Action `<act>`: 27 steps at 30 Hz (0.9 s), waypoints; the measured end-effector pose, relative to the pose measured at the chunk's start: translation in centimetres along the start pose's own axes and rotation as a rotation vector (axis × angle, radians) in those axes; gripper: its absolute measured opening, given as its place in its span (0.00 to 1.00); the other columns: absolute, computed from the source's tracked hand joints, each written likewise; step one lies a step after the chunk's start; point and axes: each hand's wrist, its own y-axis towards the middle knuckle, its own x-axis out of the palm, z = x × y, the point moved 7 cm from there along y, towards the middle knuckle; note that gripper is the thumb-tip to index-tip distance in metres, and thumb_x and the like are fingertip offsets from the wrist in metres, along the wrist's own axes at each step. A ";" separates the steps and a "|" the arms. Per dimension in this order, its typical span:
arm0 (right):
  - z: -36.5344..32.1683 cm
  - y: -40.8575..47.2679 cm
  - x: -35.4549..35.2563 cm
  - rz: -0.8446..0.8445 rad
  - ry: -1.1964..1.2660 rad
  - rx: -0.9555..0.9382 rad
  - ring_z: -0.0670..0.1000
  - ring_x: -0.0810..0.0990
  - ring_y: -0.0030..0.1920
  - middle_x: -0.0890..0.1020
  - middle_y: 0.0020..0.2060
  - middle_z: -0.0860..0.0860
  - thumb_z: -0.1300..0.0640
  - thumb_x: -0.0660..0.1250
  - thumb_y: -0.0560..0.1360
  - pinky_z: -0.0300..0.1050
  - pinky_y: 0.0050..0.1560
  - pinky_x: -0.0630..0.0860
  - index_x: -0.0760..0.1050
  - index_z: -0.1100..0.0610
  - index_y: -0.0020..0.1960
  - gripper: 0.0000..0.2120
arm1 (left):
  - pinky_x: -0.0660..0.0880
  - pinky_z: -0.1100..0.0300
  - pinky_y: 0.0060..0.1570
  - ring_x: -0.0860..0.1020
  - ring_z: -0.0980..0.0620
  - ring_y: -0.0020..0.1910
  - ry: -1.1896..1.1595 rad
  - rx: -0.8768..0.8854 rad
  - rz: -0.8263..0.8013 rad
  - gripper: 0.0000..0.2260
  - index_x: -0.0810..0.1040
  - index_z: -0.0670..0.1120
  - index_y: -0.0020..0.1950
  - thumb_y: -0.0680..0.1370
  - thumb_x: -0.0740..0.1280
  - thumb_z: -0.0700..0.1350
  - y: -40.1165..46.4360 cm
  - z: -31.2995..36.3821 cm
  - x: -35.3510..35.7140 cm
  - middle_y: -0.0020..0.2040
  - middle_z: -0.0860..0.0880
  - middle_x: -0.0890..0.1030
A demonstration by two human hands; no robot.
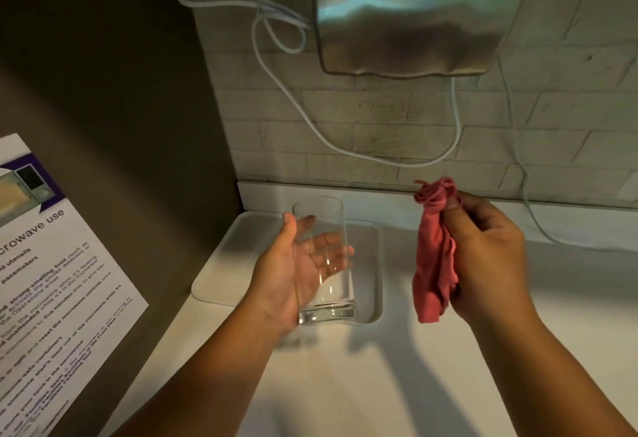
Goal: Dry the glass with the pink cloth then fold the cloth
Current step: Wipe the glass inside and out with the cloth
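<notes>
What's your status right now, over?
Left hand open at glass, standing on tray. Right hand grips bunched pink cloth. Nothing between them.

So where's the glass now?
Head view, left of centre: the glass stands upright on the white tray beside the left hand; the pink cloth hangs to its right.
</notes>
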 end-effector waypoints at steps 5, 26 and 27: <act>1.9 -1.3 -0.4 -0.040 -0.063 0.040 0.47 0.82 0.37 0.86 0.39 0.49 0.54 0.69 0.78 0.44 0.39 0.76 0.85 0.51 0.50 0.05 | 0.78 0.47 0.48 0.81 0.39 0.44 -0.137 -0.124 0.046 0.24 0.75 0.46 0.65 0.84 0.55 0.64 -0.2 -1.3 0.6 0.47 0.36 0.83; -0.9 -8.3 5.3 -0.337 -0.613 -0.711 0.42 0.76 0.40 0.75 0.41 0.44 0.59 0.69 0.76 0.30 0.40 0.70 0.81 0.49 0.57 0.11 | 0.80 0.61 0.25 0.87 0.48 0.30 0.034 -0.051 0.059 0.30 0.75 0.42 0.71 0.82 0.59 0.64 0.2 -1.6 2.2 0.39 0.41 0.89; -0.9 -8.6 5.7 -0.370 -0.641 -0.748 0.41 0.76 0.41 0.74 0.43 0.42 0.57 0.69 0.77 0.30 0.40 0.70 0.81 0.49 0.58 0.11 | 0.82 0.59 0.28 0.87 0.47 0.32 0.038 -0.059 0.053 0.31 0.76 0.41 0.71 0.82 0.60 0.65 0.0 -1.6 2.0 0.38 0.41 0.88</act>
